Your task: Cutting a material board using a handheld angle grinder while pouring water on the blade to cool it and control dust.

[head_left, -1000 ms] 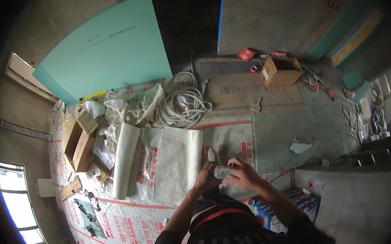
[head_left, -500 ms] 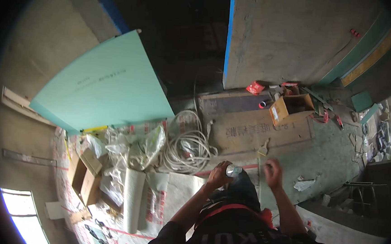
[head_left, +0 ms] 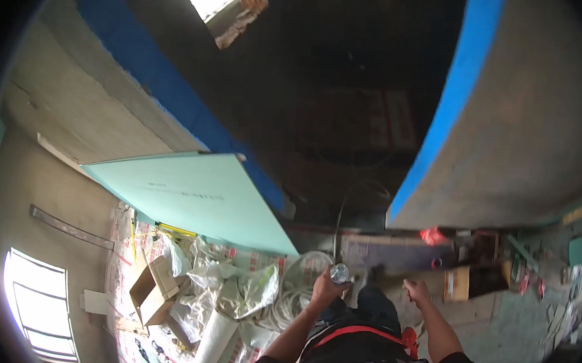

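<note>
My left hand (head_left: 326,292) is closed round a clear bottle (head_left: 340,274), seen from above in front of my body. Its lower part is hidden by the fingers and by the angle. My right hand (head_left: 417,291) hangs a little way to the right, apart from the bottle, with its fingers curled together. Whatever small thing those fingers may hold is too small to make out.
A pale green board (head_left: 202,192) leans at the left. Coiled cable (head_left: 289,309), plastic wrapping (head_left: 249,290) and a cardboard box (head_left: 155,290) lie on the floor. Another open carton (head_left: 458,284) stands at the right. Ahead is a dark doorway edged in blue (head_left: 435,144).
My view has swung up toward the doorway, so the floor things sit lower in the picture. My left hand still grips the bottle, and my right hand stays apart from it.
</note>
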A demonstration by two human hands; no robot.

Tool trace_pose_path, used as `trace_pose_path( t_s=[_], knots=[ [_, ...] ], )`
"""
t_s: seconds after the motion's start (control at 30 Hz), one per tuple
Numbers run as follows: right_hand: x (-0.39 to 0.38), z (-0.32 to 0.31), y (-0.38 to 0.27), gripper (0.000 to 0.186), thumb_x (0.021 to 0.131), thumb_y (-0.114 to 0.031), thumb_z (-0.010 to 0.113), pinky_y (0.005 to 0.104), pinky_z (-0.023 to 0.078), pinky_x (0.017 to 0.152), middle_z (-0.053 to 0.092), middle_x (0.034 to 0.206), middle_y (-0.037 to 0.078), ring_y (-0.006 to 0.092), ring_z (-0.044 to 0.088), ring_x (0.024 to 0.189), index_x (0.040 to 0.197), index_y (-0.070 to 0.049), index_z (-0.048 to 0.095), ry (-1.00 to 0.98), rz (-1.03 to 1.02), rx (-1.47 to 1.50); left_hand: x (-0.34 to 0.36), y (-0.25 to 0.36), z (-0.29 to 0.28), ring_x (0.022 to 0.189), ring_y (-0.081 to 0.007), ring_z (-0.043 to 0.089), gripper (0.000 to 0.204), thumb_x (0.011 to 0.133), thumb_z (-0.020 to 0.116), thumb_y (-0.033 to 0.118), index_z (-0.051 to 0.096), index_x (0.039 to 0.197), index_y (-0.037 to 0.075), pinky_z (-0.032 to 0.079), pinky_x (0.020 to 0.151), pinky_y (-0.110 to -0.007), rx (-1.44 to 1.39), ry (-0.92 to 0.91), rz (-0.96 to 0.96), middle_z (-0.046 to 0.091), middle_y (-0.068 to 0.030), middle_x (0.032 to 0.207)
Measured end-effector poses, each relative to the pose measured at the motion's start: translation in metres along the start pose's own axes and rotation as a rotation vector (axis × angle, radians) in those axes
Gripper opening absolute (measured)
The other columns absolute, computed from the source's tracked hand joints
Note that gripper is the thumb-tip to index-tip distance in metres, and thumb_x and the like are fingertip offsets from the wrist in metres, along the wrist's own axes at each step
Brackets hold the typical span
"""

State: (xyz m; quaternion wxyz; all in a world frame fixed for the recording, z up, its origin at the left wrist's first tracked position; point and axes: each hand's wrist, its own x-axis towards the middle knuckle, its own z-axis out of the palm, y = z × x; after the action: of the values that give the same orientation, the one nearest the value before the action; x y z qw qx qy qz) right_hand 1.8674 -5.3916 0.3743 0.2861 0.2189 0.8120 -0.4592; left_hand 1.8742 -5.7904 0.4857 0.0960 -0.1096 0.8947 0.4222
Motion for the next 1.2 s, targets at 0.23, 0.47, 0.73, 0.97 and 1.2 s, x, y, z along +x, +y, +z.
trace_pose_path(
  t_s=[0.23, 0.47, 0.73, 0.97, 1.2],
  knots=[
    [0.222, -0.036, -0.396, 0.035, 0.105, -0.036, 0.072, 0.0375, 0.052, 0.063, 0.069, 0.071, 0.008, 0.0162, 0.067, 0.065, 0.097, -0.002, 0.078, 0.056, -0.627, -0.007, 0.267, 0.059, -0.060, 0.114, -0.0484, 0.073, 0.088, 0.077, 0.094, 0.055, 0.058, 0.137, 0.002, 0.058, 0.094, -0.056, -0.102, 0.025, -0.020, 0.076, -0.0284, 0.118],
    [0.376, -0.005, -0.561, 0.037, 0.103, -0.036, 0.075, 0.0418, 0.056, 0.071, 0.077, 0.086, 0.013, 0.0266, 0.075, 0.078, 0.108, 0.001, 0.078, 0.179, -0.794, -0.098, 0.567, 0.054, -0.086, 0.124, -0.0436, 0.071, 0.099, 0.073, 0.096, 0.051, 0.057, 0.150, 0.004, 0.057, 0.105, -0.051, -0.013, 0.069, 0.187, 0.074, -0.0264, 0.130],
    [0.510, -0.087, -0.604, 0.041, 0.102, -0.038, 0.073, 0.0465, 0.057, 0.085, 0.080, 0.100, 0.021, 0.0334, 0.077, 0.099, 0.113, 0.002, 0.080, 0.361, -0.282, -0.132, 0.857, 0.140, -0.185, 0.135, -0.0415, 0.065, 0.091, 0.080, 0.093, 0.032, 0.052, 0.158, 0.007, 0.053, 0.113, -0.051, -0.028, -0.173, 0.092, 0.068, -0.0223, 0.145],
    [0.697, -0.135, -0.656, 0.030, 0.101, -0.028, 0.076, 0.0386, 0.056, 0.065, 0.077, 0.089, 0.010, 0.0198, 0.072, 0.076, 0.107, 0.001, 0.080, 0.352, 0.062, 0.355, 1.055, 0.126, -0.205, 0.139, -0.0396, 0.062, 0.088, 0.083, 0.092, 0.037, 0.054, 0.155, 0.004, 0.052, 0.114, -0.052, 0.074, -0.214, -0.100, 0.065, -0.0252, 0.148],
    [0.956, -0.193, -0.790, 0.045, 0.100, -0.043, 0.079, 0.0431, 0.061, 0.085, 0.081, 0.108, 0.011, 0.0234, 0.076, 0.088, 0.126, -0.006, 0.078, 0.138, -0.344, -0.161, 1.186, 0.173, -0.203, 0.116, -0.0372, 0.075, 0.075, 0.078, 0.097, 0.034, 0.065, 0.136, 0.001, 0.058, 0.099, -0.047, -0.149, 0.265, -0.306, 0.076, -0.0203, 0.126]
  ],
)
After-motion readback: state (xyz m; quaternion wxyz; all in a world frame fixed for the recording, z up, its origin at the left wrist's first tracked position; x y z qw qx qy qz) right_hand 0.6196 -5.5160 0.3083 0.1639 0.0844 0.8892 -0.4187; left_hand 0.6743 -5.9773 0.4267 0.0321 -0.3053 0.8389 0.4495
